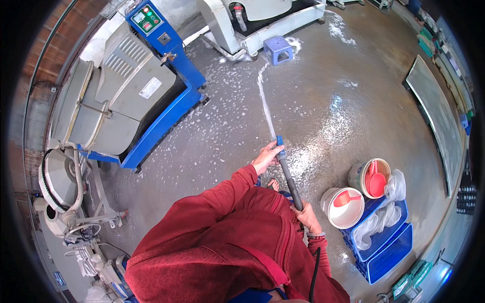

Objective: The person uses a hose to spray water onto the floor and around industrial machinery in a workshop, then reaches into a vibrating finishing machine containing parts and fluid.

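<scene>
My left hand (267, 158) is closed around the front end of a dark grey spray hose (289, 179), at its blue nozzle (280, 142). Farther back on the same hose, my right hand (308, 217) grips it near my body. From the nozzle a white water jet (263, 98) runs forward to the wet floor beside a small blue-purple plastic stool (278, 50). Foam spots lie scattered on the floor left of the jet. A thin black line (316, 270) hangs below my right wrist.
At the left stands a large grey machine on a blue frame (166, 121), with a mixer drum (60, 179) nearer. A white-framed machine (283, 30) is at the back. Two buckets (331, 214) with red scoops and blue crates (386, 257) stand right. A panel (437, 116) leans farther right.
</scene>
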Demonstrator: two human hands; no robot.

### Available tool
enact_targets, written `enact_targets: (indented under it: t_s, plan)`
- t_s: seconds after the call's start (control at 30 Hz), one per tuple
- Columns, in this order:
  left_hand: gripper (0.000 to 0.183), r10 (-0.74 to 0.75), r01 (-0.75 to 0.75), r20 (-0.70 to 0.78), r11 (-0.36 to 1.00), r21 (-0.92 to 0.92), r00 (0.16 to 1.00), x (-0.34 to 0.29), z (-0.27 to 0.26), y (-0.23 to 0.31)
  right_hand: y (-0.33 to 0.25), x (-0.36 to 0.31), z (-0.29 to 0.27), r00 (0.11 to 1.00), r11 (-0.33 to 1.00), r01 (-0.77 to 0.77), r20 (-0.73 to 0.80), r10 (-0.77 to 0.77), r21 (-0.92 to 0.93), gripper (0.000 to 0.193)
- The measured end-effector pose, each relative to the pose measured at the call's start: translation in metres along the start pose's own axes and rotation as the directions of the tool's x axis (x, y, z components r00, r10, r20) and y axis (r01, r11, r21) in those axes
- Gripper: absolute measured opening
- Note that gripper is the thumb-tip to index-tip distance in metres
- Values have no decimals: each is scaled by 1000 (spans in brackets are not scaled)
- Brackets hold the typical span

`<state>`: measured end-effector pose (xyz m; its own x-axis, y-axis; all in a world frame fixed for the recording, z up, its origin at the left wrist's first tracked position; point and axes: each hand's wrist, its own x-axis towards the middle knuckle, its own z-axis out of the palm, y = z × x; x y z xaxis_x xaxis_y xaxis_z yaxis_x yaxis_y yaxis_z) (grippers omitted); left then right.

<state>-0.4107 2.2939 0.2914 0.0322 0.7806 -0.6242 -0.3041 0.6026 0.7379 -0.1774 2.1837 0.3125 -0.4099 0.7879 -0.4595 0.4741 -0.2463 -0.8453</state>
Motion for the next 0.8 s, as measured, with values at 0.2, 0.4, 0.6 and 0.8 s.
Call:
enact_targets:
  t_s: [0.2,0.4,0.6,0.8]
  plan:
    - [61,30,-24,-79,997,76,996,-15,-3,13,-7,5,2,999,1000,19,28,-19,-10,26]
    - [62,83,-81,-37,995,60,996,-7,-14,7,-10,8,2,999,998,48,25,-47,-38,25]
    - [60,34,-36,35,998,56,999,-5,-22,7,-2,10,8,1000,1000,13,26,-13,-25,26]
    - [56,-91,89,-84,996,-27,992,-16,-42,-12,-8,16,17,991,999,44,131,-39,-32,23]
